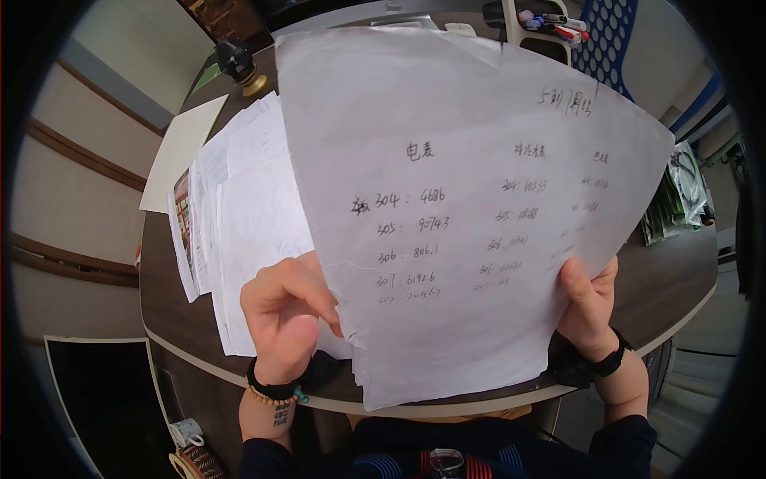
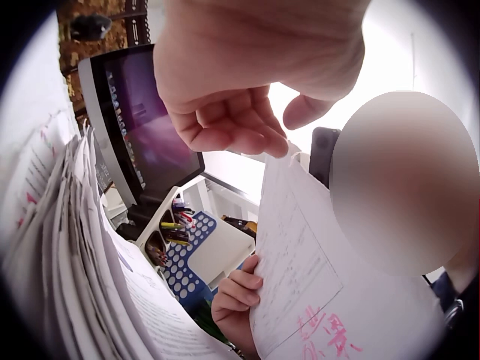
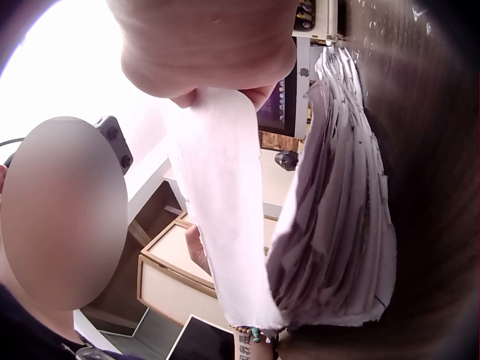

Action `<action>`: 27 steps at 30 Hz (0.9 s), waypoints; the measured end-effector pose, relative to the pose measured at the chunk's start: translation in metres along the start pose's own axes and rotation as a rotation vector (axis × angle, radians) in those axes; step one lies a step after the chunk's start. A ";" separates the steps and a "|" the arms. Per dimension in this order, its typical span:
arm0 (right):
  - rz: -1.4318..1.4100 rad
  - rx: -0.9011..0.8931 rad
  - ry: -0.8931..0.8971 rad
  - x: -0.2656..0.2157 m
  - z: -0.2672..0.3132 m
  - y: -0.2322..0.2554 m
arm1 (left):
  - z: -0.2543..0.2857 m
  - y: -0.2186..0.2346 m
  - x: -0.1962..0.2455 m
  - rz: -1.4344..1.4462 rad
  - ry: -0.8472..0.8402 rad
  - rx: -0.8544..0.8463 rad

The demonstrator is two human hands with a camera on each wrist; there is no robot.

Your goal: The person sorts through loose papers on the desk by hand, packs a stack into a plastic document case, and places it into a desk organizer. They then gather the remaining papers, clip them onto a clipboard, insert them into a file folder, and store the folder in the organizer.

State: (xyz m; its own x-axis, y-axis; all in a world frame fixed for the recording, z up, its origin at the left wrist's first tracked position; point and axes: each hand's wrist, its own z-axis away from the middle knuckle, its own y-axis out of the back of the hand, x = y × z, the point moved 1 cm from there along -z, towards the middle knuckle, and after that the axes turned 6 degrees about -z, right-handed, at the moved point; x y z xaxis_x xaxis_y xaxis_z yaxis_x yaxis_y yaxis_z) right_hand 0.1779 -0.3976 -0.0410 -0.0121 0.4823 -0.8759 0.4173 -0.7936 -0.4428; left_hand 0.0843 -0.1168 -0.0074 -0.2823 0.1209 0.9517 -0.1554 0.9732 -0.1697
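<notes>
A large white sheet of paper (image 1: 479, 335) with handwritten columns of numbers is held up, tilted, in front of the body. My right hand (image 1: 590, 307) pinches its right side, thumb on the written face and fingers behind. Further sheet edges show under its lower left. At the torn left edge, my left hand (image 1: 279, 311) has bent fingers touching the paper; the thumb stands apart from them in the left wrist view. Pink writing (image 2: 330, 334) marks the side seen there. Behind lies a thick stack of papers (image 3: 337, 225) on the dark table (image 1: 191, 319).
Behind the sheet are a monitor (image 2: 142, 120), a holder with pens (image 1: 554, 28) and a blue perforated panel (image 1: 610, 40). A black knob on a gold base (image 1: 254, 84) stands back left. Clear plastic packets (image 1: 682, 195) lie at the right; a mug (image 1: 187, 432) is low on the left.
</notes>
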 end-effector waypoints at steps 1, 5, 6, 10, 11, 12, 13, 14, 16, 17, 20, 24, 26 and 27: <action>0.001 -0.001 -0.002 0.001 0.000 0.001 | -0.001 -0.001 -0.002 0.001 0.001 0.002; 0.001 0.015 -0.013 0.002 0.000 0.001 | -0.002 -0.008 -0.008 -0.009 -0.047 -0.049; -0.001 0.021 -0.022 0.002 0.000 0.000 | -0.003 -0.010 -0.007 -0.104 -0.100 -0.084; 0.004 0.029 -0.020 0.003 -0.001 -0.001 | -0.005 -0.013 0.002 -0.322 -0.084 -0.165; 0.009 0.028 -0.022 0.002 -0.002 -0.001 | -0.004 -0.011 0.000 -0.332 -0.059 -0.158; 0.014 0.028 -0.025 0.002 -0.002 -0.001 | -0.003 -0.009 -0.001 -0.341 -0.034 -0.151; 0.014 0.029 -0.028 0.003 -0.001 0.000 | -0.003 -0.007 -0.002 -0.341 -0.031 -0.150; 0.021 0.034 -0.028 0.003 -0.001 0.001 | -0.003 -0.006 -0.002 -0.353 -0.056 -0.158; 0.029 0.039 -0.029 0.003 0.000 0.001 | -0.004 -0.005 -0.003 -0.365 -0.081 -0.164; 0.029 0.036 -0.027 0.003 0.000 0.001 | -0.005 -0.005 -0.003 -0.393 -0.105 -0.166; 0.034 0.033 -0.018 0.003 0.000 0.000 | -0.006 -0.005 -0.001 -0.456 -0.123 -0.161; 0.073 0.028 -0.007 0.001 0.001 -0.001 | -0.005 -0.002 -0.003 -0.570 -0.176 -0.167; 0.083 0.025 -0.010 0.000 0.002 -0.002 | -0.007 -0.008 0.000 -0.583 -0.175 -0.139; 0.093 0.022 -0.011 0.000 0.002 -0.002 | -0.007 -0.010 0.001 -0.597 -0.175 -0.110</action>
State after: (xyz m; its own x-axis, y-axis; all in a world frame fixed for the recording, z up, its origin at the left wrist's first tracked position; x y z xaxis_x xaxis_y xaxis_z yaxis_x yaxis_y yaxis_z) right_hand 0.1751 -0.3969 -0.0406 0.0159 0.4019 -0.9156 0.3967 -0.8431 -0.3632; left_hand 0.0927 -0.1247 -0.0032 -0.3289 -0.4743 0.8167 -0.2382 0.8785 0.4142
